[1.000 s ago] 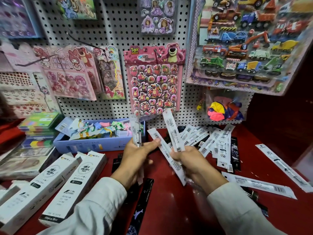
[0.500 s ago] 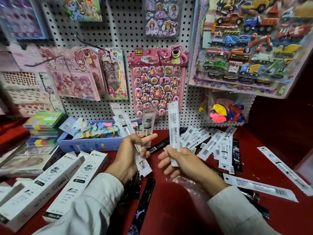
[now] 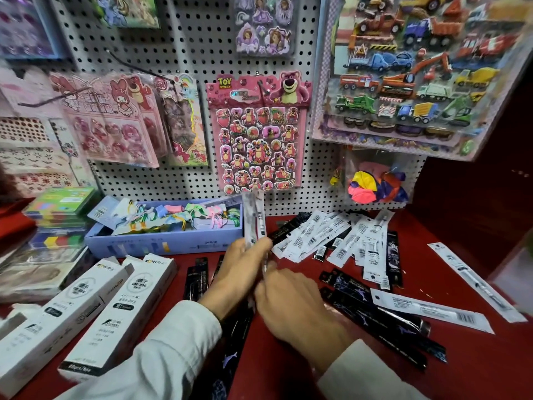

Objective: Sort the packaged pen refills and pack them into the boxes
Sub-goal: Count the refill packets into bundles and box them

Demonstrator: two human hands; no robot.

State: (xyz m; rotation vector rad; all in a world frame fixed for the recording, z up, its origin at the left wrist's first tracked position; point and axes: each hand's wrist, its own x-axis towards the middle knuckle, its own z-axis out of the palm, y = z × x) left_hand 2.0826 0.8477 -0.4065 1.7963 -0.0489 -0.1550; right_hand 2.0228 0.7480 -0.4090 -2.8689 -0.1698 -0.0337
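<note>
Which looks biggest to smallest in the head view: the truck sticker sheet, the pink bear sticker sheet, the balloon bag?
1. truck sticker sheet, though it hangs nearer the camera
2. pink bear sticker sheet
3. balloon bag

Two white boxes (image 3: 86, 307), one blue tray (image 3: 161, 243), two hands (image 3: 245, 272), uncounted heap of refill packets (image 3: 331, 238).

Both arms wear long white sleeves of a plain, lightly creased fabric, with no print, stripe or button showing. The left sleeve (image 3: 161, 353) ends in a soft, rounded cuff at the wrist, and the right sleeve (image 3: 366, 373) ends the same way, its cuff edge slightly folded. The left hand (image 3: 239, 269) and the right hand (image 3: 291, 301) are bare, with no rings, watch, bracelet or gloves visible, and the fingernails look short.
</note>
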